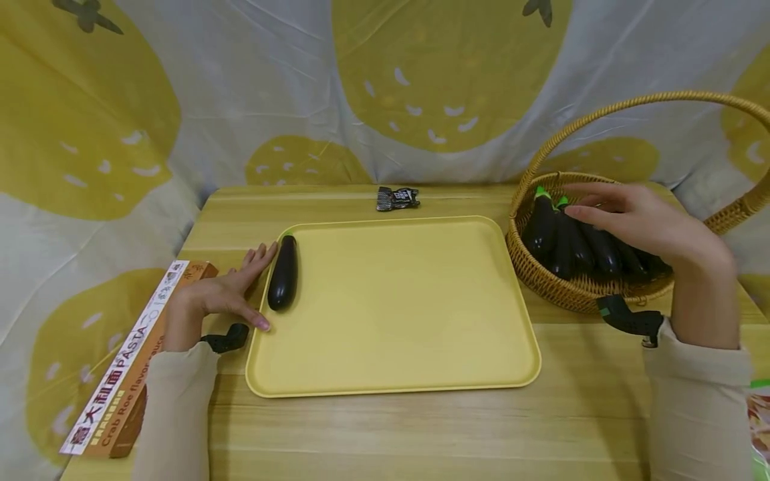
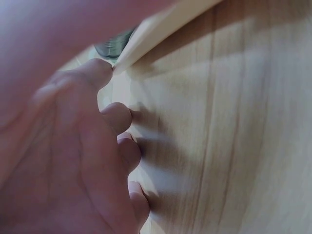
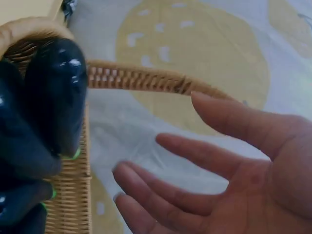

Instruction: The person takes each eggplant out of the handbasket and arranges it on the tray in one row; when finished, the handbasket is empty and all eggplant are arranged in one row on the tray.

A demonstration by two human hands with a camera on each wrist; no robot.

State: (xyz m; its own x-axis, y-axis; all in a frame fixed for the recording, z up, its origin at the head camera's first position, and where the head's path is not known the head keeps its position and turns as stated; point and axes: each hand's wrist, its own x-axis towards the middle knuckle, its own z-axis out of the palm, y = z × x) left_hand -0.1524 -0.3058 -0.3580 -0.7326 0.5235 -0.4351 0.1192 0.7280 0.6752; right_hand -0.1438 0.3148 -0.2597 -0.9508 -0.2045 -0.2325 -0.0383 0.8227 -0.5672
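One dark eggplant [image 1: 283, 274] lies lengthwise along the left side of the yellow tray [image 1: 397, 307]. Beside it, my left hand [image 1: 225, 294] touches the tray's left rim with thumb and index finger spread; in the left wrist view the other fingertips rest by the table top. My right hand [image 1: 631, 217] hovers over the wicker basket [image 1: 556, 294], fingers loosely extended and holding nothing. Several glossy eggplants [image 1: 577, 247] with green stem ends fill that basket. In the right wrist view, a gap separates the fingers from the eggplants [image 3: 56, 92].
A long pasta box [image 1: 129, 361] lies at the left table edge. Behind the tray sits a small black packet [image 1: 397, 199]. The basket's tall handle [image 1: 637, 100] arches above the right hand. A colourful package [image 1: 759, 427] shows partly at the right edge.
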